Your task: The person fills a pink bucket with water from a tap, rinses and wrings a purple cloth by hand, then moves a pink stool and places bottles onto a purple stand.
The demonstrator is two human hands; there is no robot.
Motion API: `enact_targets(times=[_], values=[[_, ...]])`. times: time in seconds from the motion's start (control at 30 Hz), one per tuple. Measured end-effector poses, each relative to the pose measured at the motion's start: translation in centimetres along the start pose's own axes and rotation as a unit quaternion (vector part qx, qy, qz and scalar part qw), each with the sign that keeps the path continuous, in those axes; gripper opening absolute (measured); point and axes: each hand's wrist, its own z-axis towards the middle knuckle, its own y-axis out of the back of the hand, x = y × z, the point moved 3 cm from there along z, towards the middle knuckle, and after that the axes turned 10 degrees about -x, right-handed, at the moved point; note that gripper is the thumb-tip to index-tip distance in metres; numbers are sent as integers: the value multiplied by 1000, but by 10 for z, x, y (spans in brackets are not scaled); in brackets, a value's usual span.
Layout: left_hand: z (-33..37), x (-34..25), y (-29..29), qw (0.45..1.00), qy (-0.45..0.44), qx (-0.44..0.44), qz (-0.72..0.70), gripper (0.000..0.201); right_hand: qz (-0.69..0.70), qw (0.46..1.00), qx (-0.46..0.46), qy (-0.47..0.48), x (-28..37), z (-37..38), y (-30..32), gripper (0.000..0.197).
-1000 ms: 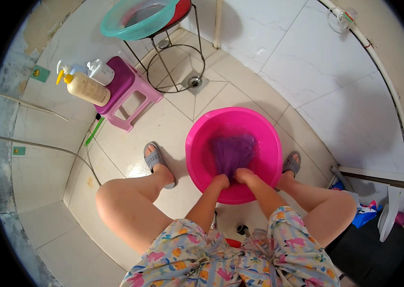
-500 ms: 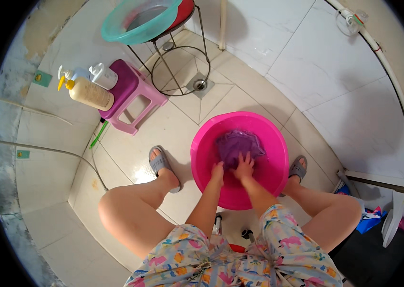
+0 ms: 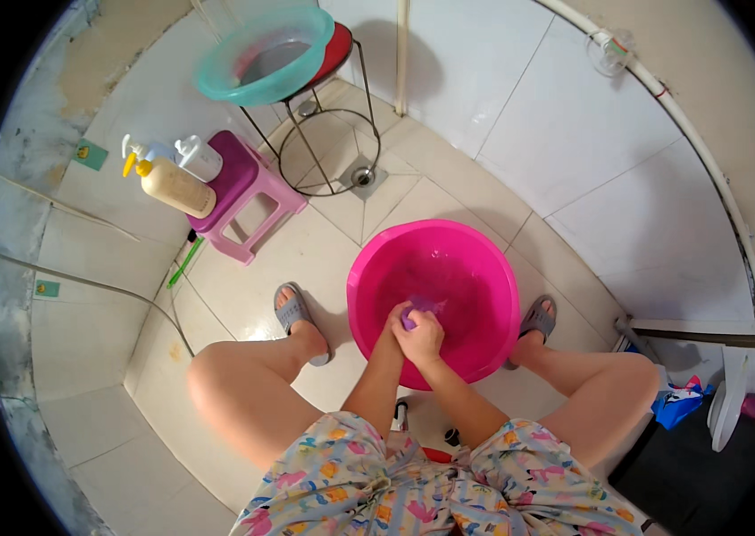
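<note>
A bright pink basin [image 3: 489, 290] stands on the floor between my feet, with water in it. Over its near side my two hands are pressed together around a bunched purple cloth [image 3: 424, 306]. My left hand [image 3: 398, 318] is closed on the cloth from the left. Against it, my right hand [image 3: 421, 338] wraps the cloth from the right, fingers folded over. Only a small part of the cloth shows beyond the fingers; the rest is hidden in my grip.
At the left, a purple and pink stool [image 3: 239, 174] carries several pump bottles [image 3: 178, 186]. Behind it a teal basin [image 3: 216, 76] rests on a metal-legged stand [image 3: 301, 147], near a floor drain [image 3: 363, 177]. A green-handled brush [image 3: 184, 262] lies by the wall. A blue packet [image 3: 683, 406] sits far right.
The cloth was spread in the water under my open hands. Now it is gathered up, and both hands have come together on it, nearer to me.
</note>
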Motion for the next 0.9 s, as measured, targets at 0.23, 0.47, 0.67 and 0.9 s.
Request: enact_targets(times=[0.23,0.47,0.67,0.9], values=[[-41,12,-62,993,-111,-1,27,28,81,986,-56,-134,-55,70,19,39],[-111,0,-92,989,-73,127,24,30,573,664,181,-445,11,64,55,28],[-142,-5,-98,979,-107,138,105,30,362,917,-4,-167,32,78,96,19],[-196,-16,-109,942,6,290,170,53,359,930,49,63,103,78,143,19]])
